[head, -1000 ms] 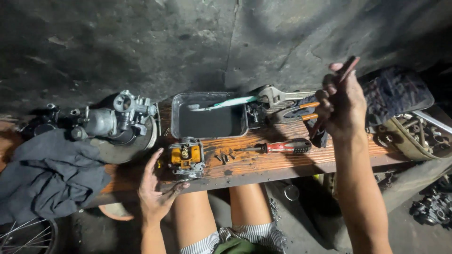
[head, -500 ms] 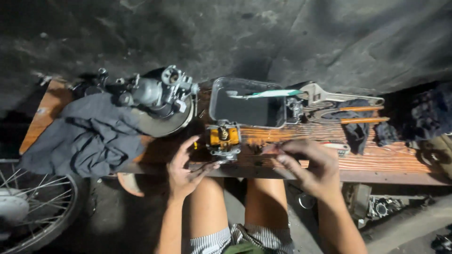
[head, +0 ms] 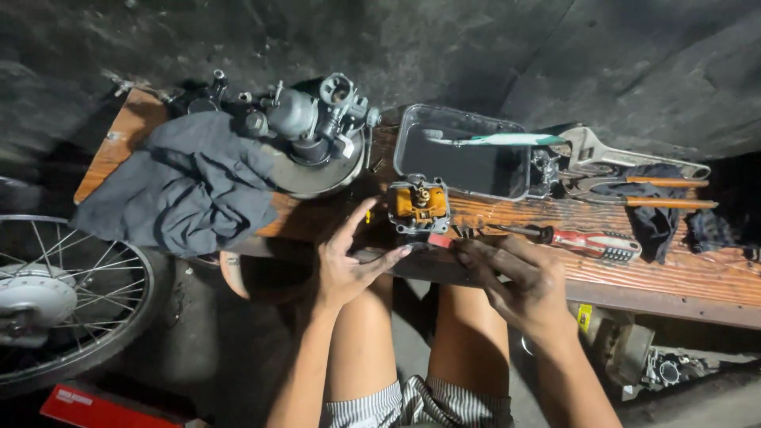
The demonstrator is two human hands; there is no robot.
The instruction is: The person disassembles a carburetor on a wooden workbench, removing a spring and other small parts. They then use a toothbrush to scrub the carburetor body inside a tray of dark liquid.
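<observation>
I sit at a wooden bench (head: 682,279) with my knees under its front edge. A small metal carburettor body with a yellow-orange inside (head: 418,204) stands on the bench just beyond my hands. My left hand (head: 347,260) rests at the bench edge left of it, fingers spread, holding nothing I can make out. My right hand (head: 519,284) lies at the edge to the right. Its fingertips pinch a small red-ended tool (head: 440,240) that points toward my left fingers. A few tiny loose parts (head: 464,231) lie beside the carburettor body.
Behind are a dark tray (head: 412,143) with a toothbrush (head: 495,139), an adjustable wrench (head: 626,157), orange-handled pliers (head: 658,192) and a red-handled screwdriver (head: 594,242). A dark cloth (head: 178,190) and a grey engine part (head: 313,119) lie left. A spoked wheel (head: 55,293) stands lower left.
My right hand came down from up at the right, where it held a dark tool, to the bench's front edge. My view shifted left, bringing the wheel into sight.
</observation>
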